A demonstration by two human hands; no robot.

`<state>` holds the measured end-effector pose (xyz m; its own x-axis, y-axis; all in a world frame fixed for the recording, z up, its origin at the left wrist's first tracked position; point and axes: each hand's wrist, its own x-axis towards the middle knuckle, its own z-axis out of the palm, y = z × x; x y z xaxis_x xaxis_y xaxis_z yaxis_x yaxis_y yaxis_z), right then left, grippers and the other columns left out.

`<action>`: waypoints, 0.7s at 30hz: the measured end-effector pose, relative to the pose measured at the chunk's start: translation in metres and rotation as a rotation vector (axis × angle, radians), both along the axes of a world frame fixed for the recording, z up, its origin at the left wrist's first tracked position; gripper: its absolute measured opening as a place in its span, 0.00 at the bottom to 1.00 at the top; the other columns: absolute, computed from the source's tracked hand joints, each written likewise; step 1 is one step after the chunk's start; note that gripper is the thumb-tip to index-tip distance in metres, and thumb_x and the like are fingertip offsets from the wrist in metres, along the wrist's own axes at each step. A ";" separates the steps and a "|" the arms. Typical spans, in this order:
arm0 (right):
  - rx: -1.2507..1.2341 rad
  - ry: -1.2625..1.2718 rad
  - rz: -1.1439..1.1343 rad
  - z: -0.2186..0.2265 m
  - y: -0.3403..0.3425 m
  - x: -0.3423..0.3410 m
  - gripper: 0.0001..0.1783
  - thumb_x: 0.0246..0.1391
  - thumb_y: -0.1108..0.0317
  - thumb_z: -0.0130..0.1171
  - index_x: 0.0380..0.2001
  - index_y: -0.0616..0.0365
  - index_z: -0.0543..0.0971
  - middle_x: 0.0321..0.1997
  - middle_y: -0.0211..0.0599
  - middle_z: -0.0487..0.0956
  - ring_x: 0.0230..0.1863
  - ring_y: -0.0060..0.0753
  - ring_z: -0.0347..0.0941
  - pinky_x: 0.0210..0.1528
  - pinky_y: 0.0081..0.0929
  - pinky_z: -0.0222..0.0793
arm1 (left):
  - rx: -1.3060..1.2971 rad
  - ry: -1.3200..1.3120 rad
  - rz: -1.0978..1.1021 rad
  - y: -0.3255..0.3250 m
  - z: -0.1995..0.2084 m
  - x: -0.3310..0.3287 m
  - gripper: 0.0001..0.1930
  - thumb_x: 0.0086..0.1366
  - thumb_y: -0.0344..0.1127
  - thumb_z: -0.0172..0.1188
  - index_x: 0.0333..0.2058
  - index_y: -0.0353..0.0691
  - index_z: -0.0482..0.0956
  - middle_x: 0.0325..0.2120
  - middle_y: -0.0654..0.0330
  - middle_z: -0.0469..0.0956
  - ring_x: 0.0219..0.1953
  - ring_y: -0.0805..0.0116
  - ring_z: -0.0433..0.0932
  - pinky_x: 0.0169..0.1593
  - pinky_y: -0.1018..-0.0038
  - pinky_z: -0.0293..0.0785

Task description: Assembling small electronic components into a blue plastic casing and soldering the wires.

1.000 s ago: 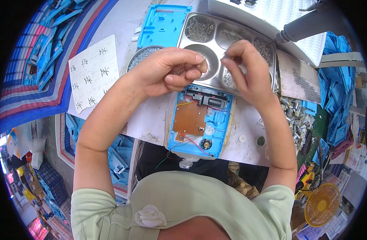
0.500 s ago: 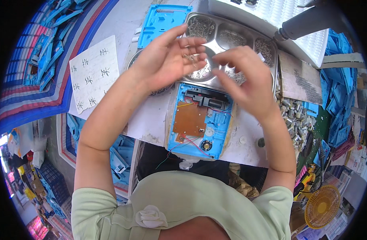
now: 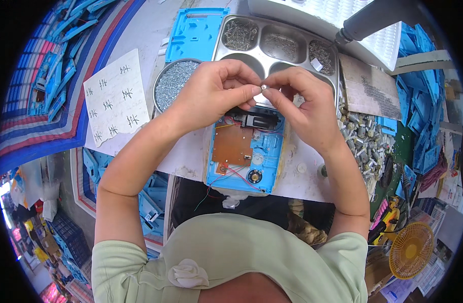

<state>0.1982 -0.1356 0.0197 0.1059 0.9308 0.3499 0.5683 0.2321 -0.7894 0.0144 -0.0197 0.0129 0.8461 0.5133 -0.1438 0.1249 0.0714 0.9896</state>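
My left hand (image 3: 222, 93) and my right hand (image 3: 301, 100) meet fingertip to fingertip above the near edge of a metal compartment tray (image 3: 266, 24). A small shiny metal piece (image 3: 263, 87) is pinched at the right thumb and fingertip, touching or almost touching the left thumb tip. The left fingers curl inward over small metal parts seen earlier in that palm; the palm itself is now hidden. Below the hands lies an open blue plastic casing (image 3: 272, 166) with a brown circuit board (image 3: 232, 145), a black mechanism (image 3: 260, 120), a round speaker (image 3: 254, 175) and loose thin wires.
A round bowl of small screws (image 3: 175, 83) stands left of the tray. Behind it lies another blue casing part (image 3: 197, 33). A dark tool (image 3: 373, 22) hangs at the upper right. Small metal cylinders (image 3: 365, 139) are heaped right. A handwritten paper sheet (image 3: 115, 98) lies left.
The open left palm, with small metal parts on it, has curled closed and lowered. My right hand has come left, and both hands' fingertips now meet at a small metal piece.
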 end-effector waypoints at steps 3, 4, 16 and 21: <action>-0.067 0.284 -0.138 -0.009 -0.004 -0.001 0.09 0.57 0.66 0.66 0.32 0.63 0.81 0.27 0.32 0.81 0.25 0.22 0.73 0.29 0.25 0.68 | 0.186 -0.013 0.070 -0.010 0.004 0.006 0.10 0.68 0.28 0.61 0.45 0.31 0.79 0.33 0.61 0.82 0.33 0.80 0.80 0.39 0.81 0.78; -0.170 0.330 -0.086 -0.010 -0.007 0.003 0.14 0.64 0.62 0.61 0.30 0.63 0.81 0.23 0.31 0.80 0.24 0.19 0.71 0.28 0.24 0.66 | 0.258 -0.030 0.098 -0.013 0.005 0.008 0.09 0.68 0.28 0.61 0.45 0.31 0.79 0.32 0.62 0.81 0.32 0.80 0.79 0.38 0.82 0.78; 0.175 -0.165 -0.009 -0.014 -0.020 0.025 0.07 0.57 0.70 0.61 0.32 0.60 0.74 0.30 0.41 0.74 0.33 0.45 0.71 0.33 0.38 0.68 | -0.306 0.115 -0.177 -0.003 0.007 0.023 0.11 0.73 0.39 0.56 0.36 0.37 0.77 0.25 0.66 0.75 0.19 0.81 0.69 0.21 0.85 0.63; 0.379 -0.411 0.035 -0.020 -0.027 0.036 0.12 0.46 0.75 0.63 0.36 0.57 0.75 0.35 0.37 0.76 0.38 0.44 0.74 0.35 0.37 0.73 | -0.795 0.154 -0.191 -0.006 0.004 0.037 0.13 0.73 0.41 0.56 0.34 0.38 0.75 0.24 0.65 0.73 0.17 0.81 0.66 0.17 0.85 0.58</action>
